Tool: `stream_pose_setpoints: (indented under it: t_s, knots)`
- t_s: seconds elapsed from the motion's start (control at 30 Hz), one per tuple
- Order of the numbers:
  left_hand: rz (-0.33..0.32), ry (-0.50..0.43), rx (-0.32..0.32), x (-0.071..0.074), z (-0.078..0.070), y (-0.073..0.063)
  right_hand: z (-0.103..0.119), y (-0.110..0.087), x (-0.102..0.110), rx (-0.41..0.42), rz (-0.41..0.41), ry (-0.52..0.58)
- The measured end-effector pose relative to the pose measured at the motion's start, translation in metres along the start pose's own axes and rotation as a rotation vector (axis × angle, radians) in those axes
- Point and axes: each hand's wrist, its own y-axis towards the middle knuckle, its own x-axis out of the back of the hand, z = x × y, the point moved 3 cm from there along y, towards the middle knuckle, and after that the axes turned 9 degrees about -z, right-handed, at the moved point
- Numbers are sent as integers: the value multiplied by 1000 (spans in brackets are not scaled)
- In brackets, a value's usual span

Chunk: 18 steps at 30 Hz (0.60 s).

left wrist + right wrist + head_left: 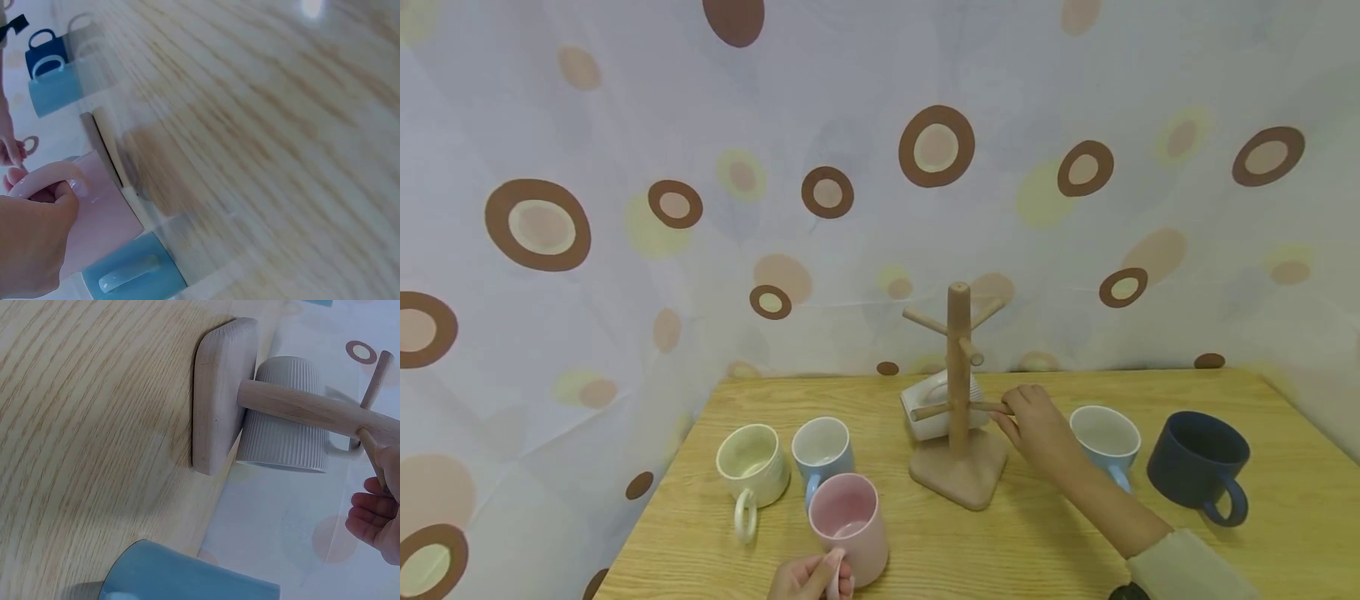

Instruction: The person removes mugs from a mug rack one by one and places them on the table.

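Observation:
My left hand (808,578) grips the handle of a pink mug (871,546) at the front, and the mug stands upright with its mouth facing up. A wooden mug tree (958,367) stands at the centre back. My right hand (1042,429) pinches the end of its lower right peg (370,453), with thumb and fingers around the wood. Behind the post, a white ribbed mug (284,445) hangs tilted on the tree, partly hidden by the post and a peg. The other visible pegs are bare.
Left of the tree are a cream mug (763,483) and a blue mug (835,460), which the pink mug partly overlaps. Right of it, another light blue mug (1105,454) sits partly behind my right forearm, beside a navy mug (1187,471). A patterned curtain (850,275) borders the wooden table (700,533).

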Motion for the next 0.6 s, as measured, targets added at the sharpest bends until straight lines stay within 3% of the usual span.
stream_pose_setpoints:
  t_s: [0.6]
  knots:
    - [19,14,-27,8,18,-3,2,2,0,61,-38,-17]
